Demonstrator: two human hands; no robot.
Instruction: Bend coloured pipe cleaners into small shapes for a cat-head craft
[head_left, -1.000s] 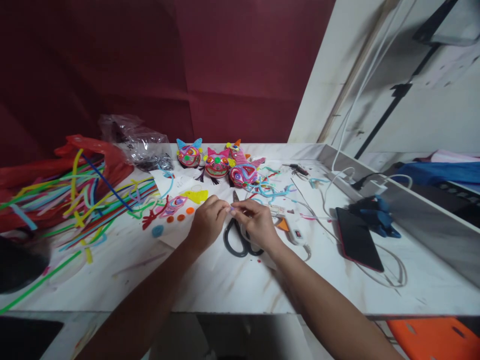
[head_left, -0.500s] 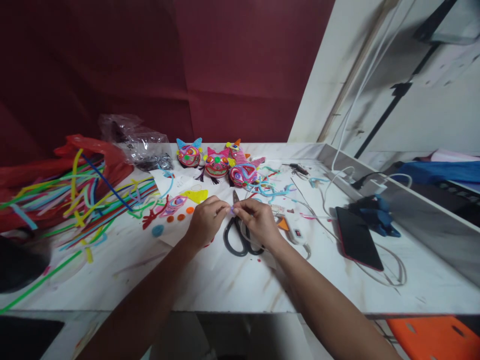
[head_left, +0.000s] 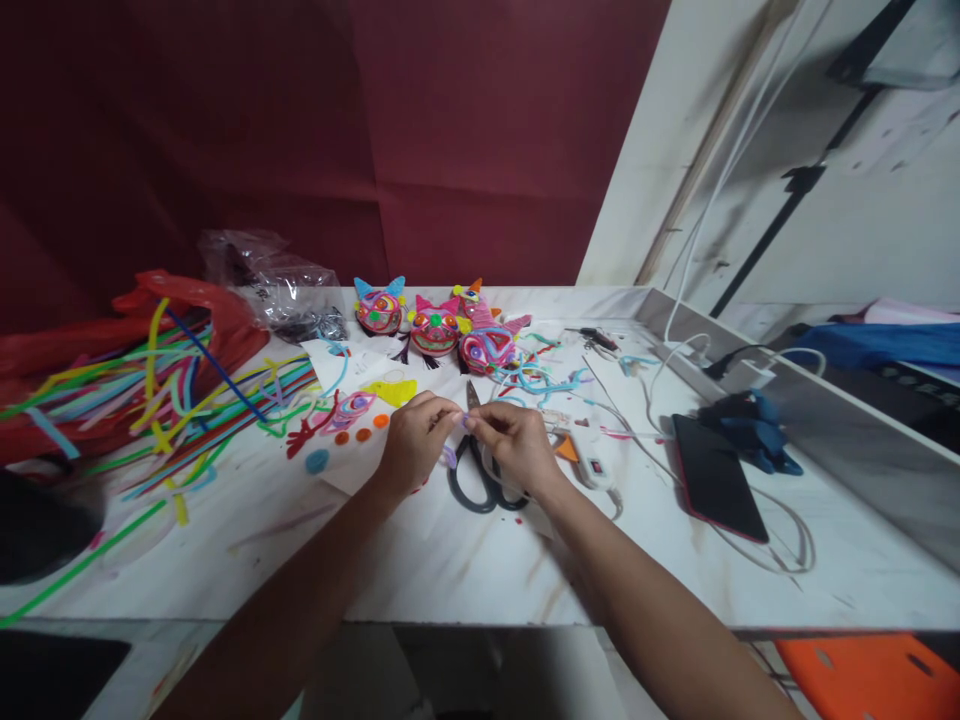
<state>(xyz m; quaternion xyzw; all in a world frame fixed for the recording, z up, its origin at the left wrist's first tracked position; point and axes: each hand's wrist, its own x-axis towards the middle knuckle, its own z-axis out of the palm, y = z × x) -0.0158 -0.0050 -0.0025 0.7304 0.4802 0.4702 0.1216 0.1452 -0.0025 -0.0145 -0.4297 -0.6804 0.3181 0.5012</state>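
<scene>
Pinching purple strip (head_left: 466,421) between fingertips of left hand (head_left: 411,443) and right hand (head_left: 517,443), over scissors (head_left: 489,482); newly exposing purple tail (head_left: 450,456) beside left hand versus half-second ago; probably still shaping.

A thin light-purple strip (head_left: 465,421) is pinched where the left hand (head_left: 415,440) and right hand (head_left: 514,445) meet, mostly covered by them. A pale purple bent end (head_left: 450,457) shows just below, beside the left hand; its join to the strip is hidden.
</scene>
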